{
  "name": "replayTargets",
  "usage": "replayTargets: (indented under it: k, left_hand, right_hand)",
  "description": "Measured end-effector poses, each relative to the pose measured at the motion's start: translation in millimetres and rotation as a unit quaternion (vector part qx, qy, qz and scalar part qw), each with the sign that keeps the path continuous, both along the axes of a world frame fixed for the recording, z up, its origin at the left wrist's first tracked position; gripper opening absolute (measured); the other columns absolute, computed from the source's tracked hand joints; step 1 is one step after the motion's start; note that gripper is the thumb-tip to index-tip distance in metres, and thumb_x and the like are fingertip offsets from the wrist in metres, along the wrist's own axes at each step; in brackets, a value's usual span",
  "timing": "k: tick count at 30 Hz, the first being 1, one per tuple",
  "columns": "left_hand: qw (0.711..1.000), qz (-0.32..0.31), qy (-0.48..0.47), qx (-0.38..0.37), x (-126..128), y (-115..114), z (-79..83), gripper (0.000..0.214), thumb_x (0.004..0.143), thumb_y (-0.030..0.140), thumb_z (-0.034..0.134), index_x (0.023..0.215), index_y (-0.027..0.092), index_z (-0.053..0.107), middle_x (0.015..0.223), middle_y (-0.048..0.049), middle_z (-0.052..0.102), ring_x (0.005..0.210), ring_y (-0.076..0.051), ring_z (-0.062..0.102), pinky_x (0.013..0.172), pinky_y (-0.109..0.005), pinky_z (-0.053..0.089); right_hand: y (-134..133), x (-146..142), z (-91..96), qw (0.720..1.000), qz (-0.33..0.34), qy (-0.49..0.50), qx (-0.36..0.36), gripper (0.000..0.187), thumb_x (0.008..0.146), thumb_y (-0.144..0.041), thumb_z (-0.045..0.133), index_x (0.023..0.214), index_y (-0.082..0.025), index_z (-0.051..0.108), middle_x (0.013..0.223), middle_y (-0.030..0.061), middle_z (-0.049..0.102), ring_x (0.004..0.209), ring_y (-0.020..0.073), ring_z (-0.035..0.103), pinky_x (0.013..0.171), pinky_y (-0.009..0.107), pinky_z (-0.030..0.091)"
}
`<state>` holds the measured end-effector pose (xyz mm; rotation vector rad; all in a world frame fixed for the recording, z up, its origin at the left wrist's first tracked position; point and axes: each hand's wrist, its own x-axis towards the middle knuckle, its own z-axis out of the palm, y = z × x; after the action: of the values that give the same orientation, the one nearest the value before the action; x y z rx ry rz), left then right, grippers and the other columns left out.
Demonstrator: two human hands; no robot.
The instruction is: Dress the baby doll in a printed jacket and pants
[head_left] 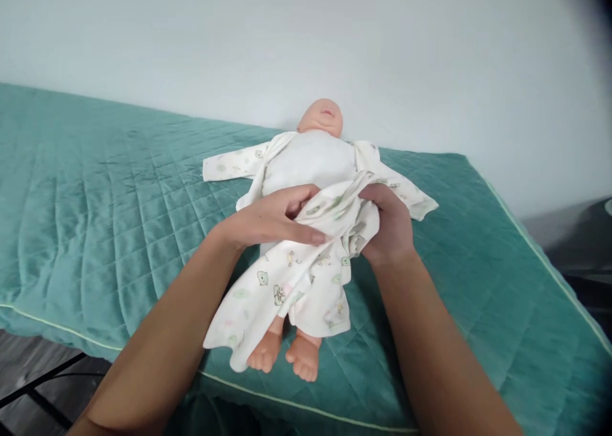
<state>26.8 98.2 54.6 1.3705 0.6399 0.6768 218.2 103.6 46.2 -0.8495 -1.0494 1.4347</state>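
Note:
A baby doll (pixel 321 116) lies on its back, its bare feet (pixel 303 356) toward me. A white baby top (pixel 234 162) with small printed animals is spread open at its chest, over a plain white torso (pixel 310 159). Across its middle and legs lies bunched printed baby clothing (pixel 268 283) in the same pattern; whether this is one garment or two I cannot tell. My left hand (pixel 272 216) pinches a fold of that cloth between thumb and fingers. My right hand (pixel 389 222) is closed around the gathered cloth at the doll's side, its fingertips partly hidden.
A green quilted cover (pixel 119 206) with light piping lies under the doll. Behind it rises a pale wall (pixel 239 41). The cover's front edge runs just below the doll's feet. Dark metal legs (pixel 43 382) stand on the floor at lower left.

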Motion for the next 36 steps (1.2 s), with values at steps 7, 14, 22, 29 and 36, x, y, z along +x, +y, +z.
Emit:
replayTargets:
  k: [7, 14, 22, 29, 36]
  left_hand:
    - [0.974, 0.127, -0.168, -0.082, 4, -1, -16.2, 0.044, 0.075, 0.037, 0.079, 0.114, 0.02, 0.067, 0.091, -0.0044, 0.073, 0.086, -0.023, 0.071, 0.071, -0.029, 0.054]
    - [0.967, 0.144, -0.187, -0.093, 2, 0, -15.3, 0.038, 0.078, 0.038, 0.076, 0.109, 0.017, 0.073, 0.093, -0.006, 0.075, 0.09, -0.026, 0.072, 0.071, -0.03, 0.056]
    - [0.98, 0.106, -0.145, -0.081, -4, 3, -17.5, 0.058, 0.066, 0.023, 0.085, 0.122, 0.022, 0.069, 0.099, -0.0054, 0.075, 0.086, -0.024, 0.072, 0.072, -0.029, 0.056]
    - [0.98, 0.147, -0.096, -0.095, -4, 2, -16.9, 0.057, 0.069, 0.024, 0.082, 0.124, 0.022, 0.067, 0.102, -0.0055, 0.075, 0.092, -0.027, 0.07, 0.077, -0.032, 0.054]
    - [0.976, 0.192, -0.084, -0.06, 2, 0, -11.8, 0.047, 0.076, 0.032, 0.078, 0.12, 0.02, 0.067, 0.103, -0.0054, 0.074, 0.092, -0.024, 0.068, 0.078, -0.031, 0.052]
  right_hand:
    - [-5, -3, -4.5, 1.0, 0.01, 0.003, -0.004, 0.013, 0.075, -0.027, 0.067, 0.085, -0.026, 0.06, 0.086, -0.0006, 0.07, 0.081, 0.0217, 0.067, 0.074, 0.035, 0.053]
    - [-2, 4, -3.4, 1.0, 0.002, -0.03, -0.001, 0.023, 0.076, -0.036, 0.059, 0.097, -0.029, 0.066, 0.104, 0.0027, 0.073, 0.107, 0.029, 0.066, 0.083, 0.042, 0.054]
    - [-2, 7, -5.5, 0.999, 0.028, -0.04, -0.014, 0.021, 0.071, -0.027, 0.067, 0.092, -0.026, 0.066, 0.09, 0.0011, 0.07, 0.088, 0.0239, 0.066, 0.075, 0.036, 0.054]
    - [-4, 8, -0.6, 0.998, 0.032, 0.005, -0.044, 0.011, 0.073, -0.028, 0.071, 0.082, -0.025, 0.065, 0.062, -0.0041, 0.056, 0.053, 0.0125, 0.05, 0.05, 0.026, 0.043]
    - [-20, -3, 12.1, 0.982, 0.119, -0.148, -0.016, 0.036, 0.071, -0.039, 0.082, 0.101, -0.022, 0.074, 0.101, 0.0053, 0.075, 0.099, 0.0292, 0.07, 0.087, 0.041, 0.056]
